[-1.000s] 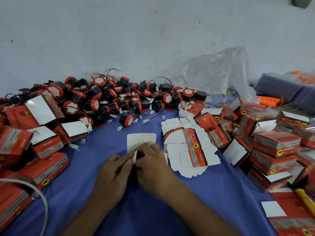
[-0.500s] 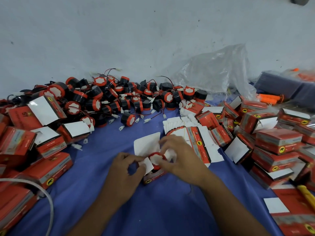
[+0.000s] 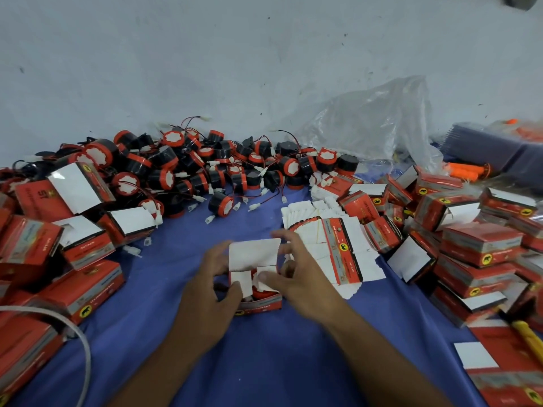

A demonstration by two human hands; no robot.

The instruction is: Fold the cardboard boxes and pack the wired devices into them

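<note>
**An open box held between two hands on the blue surface**

At the far left a heap of folded red boxes (image 3: 44, 239) lies on the blue surface (image 3: 264, 362), several with their white lids up. A pale strap (image 3: 85, 348) curves over the near left edge. Behind them, against the wall, black-and-red wired devices (image 3: 205, 171) are piled, with thin wires and white plugs trailing forward.

In the middle stands the open box (image 3: 258, 305), red on the front and white inside, with its big lid flap raised. One round red device (image 3: 264, 293) sits in it, partly covered by two small side flaps.

The left hand (image 3: 211, 277) curls around the left side of this box, with the thumb on the left flap. The right hand (image 3: 296, 274) grips the right side, its thumb pressing the right flap and its fingers bent and spread behind the lid.

Just to the right lies a stack of flat unfolded boxes (image 3: 332, 248). More folded boxes (image 3: 476, 248) are heaped up to the right edge, with a clear plastic bag (image 3: 376, 127) behind them. Bare blue room is left only in front of the box, around the two arms.
</note>
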